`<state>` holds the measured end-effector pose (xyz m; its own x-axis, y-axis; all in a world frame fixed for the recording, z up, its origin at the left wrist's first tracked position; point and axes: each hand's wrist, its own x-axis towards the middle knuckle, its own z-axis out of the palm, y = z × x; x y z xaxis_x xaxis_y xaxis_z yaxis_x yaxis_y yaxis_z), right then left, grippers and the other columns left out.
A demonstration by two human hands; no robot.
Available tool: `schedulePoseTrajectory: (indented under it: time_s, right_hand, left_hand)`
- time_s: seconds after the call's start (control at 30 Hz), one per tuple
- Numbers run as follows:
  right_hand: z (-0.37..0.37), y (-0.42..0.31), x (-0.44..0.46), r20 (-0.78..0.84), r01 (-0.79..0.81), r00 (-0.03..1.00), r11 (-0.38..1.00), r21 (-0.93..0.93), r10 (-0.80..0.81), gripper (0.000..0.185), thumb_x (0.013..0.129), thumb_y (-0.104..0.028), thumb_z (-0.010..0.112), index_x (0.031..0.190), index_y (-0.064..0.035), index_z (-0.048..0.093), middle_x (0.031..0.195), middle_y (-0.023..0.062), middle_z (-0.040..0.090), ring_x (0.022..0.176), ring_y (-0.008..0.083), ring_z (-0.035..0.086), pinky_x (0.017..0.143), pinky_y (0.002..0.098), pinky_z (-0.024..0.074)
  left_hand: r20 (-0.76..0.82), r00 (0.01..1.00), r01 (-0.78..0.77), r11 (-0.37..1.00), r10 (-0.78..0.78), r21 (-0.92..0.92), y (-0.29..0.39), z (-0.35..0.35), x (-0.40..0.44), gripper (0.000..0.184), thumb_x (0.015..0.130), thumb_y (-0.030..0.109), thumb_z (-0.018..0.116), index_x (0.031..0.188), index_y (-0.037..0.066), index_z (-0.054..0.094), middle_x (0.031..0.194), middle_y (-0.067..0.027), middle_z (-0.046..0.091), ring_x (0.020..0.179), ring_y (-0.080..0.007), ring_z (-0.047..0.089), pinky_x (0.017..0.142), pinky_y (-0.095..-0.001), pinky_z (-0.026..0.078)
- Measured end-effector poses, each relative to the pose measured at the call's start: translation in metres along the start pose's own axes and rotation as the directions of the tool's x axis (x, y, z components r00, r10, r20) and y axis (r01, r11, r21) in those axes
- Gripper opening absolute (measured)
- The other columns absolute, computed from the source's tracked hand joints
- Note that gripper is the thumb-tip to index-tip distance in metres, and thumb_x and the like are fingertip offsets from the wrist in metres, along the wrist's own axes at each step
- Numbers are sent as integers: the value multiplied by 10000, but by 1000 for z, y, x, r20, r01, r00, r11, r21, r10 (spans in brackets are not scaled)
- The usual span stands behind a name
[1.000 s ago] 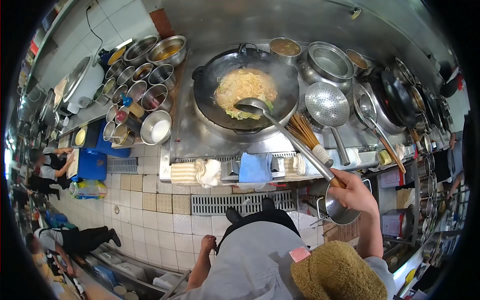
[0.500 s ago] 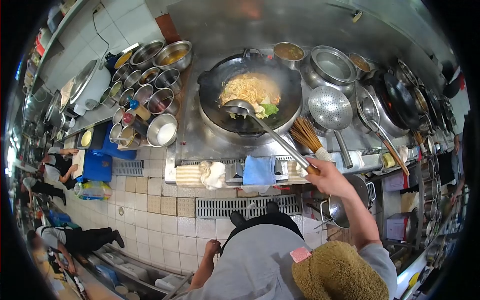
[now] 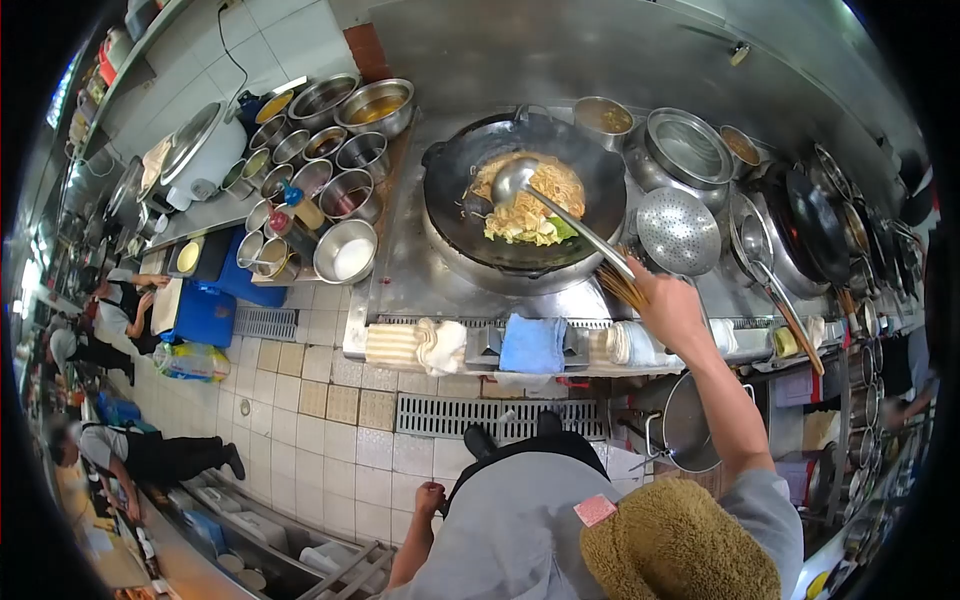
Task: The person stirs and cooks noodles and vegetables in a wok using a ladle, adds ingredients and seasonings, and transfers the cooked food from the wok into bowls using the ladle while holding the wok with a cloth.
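My right hand is wrapped round the handle of a long wok ladle. The ladle's bowl rests on the noodles in a black wok on the stove. Pale leafy pieces and a bright green bit lie on the near side of the noodles. Low at my side hangs my left hand, its fingers curled closed, with nothing seen in it. Under my right hand a bamboo wok brush is partly hidden.
A perforated strainer lies right of the wok. Left stand several metal seasoning bowls and squeeze bottles. Folded cloths line the stove's front edge. A large pot sits below my right forearm. Other people work at left.
My right hand has moved up toward the wok, and the ladle's bowl has shifted from the near left of the noodles to their far side. My left hand stays low.
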<state>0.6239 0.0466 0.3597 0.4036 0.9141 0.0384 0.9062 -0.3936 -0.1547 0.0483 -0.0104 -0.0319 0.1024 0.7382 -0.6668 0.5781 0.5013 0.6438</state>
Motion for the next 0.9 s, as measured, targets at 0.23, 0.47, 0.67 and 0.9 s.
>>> schedulePoseTrajectory:
  time_s: [0.23, 0.47, 0.67, 0.9]
  right_hand:
    - [59, 1, 60, -59, 22, 998, 1000, 16, -21, 562, 813, -98, 527, 1364, -205, 506, 826, 198, 672, 759, 365, 659, 678, 475, 504]
    - [-6, 23, 12, 26, -120, 993, 958, 261, 118, 551, 792, -105, 580, 1340, -146, 537, 944, 224, 677, 886, 372, 660, 785, 399, 511]
    - [63, 4, 53, 89, -222, 971, 694, 685, 223, 592, 753, -70, 627, 1333, -32, 513, 931, 148, 669, 742, 220, 632, 692, 333, 500]
    - [52, 6, 22, 405, -414, 909, 97, 905, 95, 602, 803, -1, 592, 1388, -32, 452, 651, 23, 506, 390, 77, 409, 350, 258, 324]
  left_hand:
    - [58, 984, 115, 847, -169, 518, -3, 2, -17, 261, 831, 232, 574, 848, 11, 711, 787, -166, 702, 717, -265, 691, 667, -373, 542]
    - [-42, 965, 251, 961, -257, -116, -44, 8, -2, 235, 785, 130, 609, 956, -10, 691, 729, -99, 684, 678, -229, 672, 595, -351, 540]
    - [21, 996, 76, 980, -82, 186, -39, 12, -14, 197, 797, 135, 615, 916, 7, 705, 760, -124, 689, 712, -233, 669, 636, -351, 537]
    - [50, 990, -138, 919, 128, 370, -52, 4, 10, 208, 762, 152, 628, 890, 13, 715, 782, -147, 701, 726, -239, 683, 685, -349, 543]
